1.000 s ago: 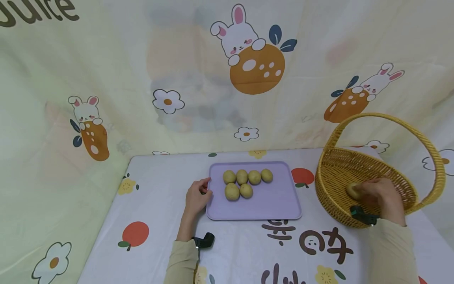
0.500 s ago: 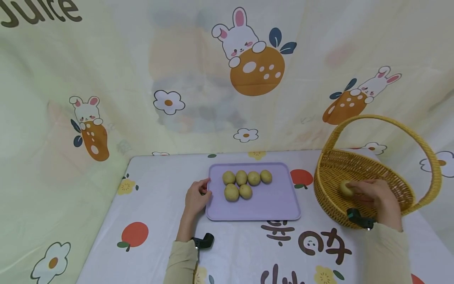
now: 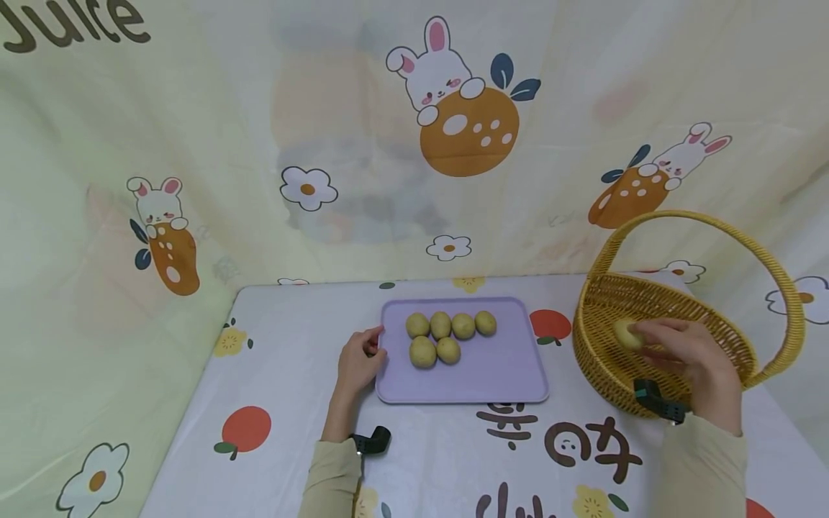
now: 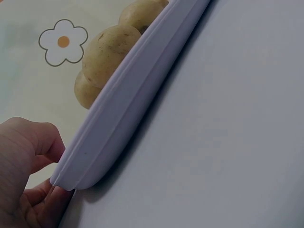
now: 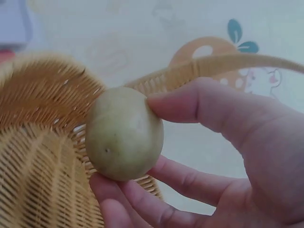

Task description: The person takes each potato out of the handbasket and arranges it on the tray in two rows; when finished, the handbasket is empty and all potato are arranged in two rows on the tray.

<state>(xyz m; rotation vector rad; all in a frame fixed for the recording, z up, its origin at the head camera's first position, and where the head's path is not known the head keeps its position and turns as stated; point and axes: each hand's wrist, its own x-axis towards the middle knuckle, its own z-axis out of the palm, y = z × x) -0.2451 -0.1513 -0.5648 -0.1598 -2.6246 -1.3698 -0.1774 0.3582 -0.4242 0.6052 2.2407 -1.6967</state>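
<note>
In the head view my right hand is over the wicker basket and holds a potato. The right wrist view shows that potato pinched between thumb and fingertips, pale and smooth with a small dark eye. At the left end of the lilac tray, my left hand grips the rim. Its thumb and curled fingers take the tray's corner from above and below in the left wrist view. Several potatoes lie on the tray in two rows, the back row longer than the front.
The basket's tall arched handle rises above it at the right. A printed white cloth covers the table, and a patterned curtain hangs behind it. Dark wrist cameras are strapped to both wrists.
My right hand has lifted the potato from the basket's bottom and moved slightly left and up with it. The left hand stays on the tray.
</note>
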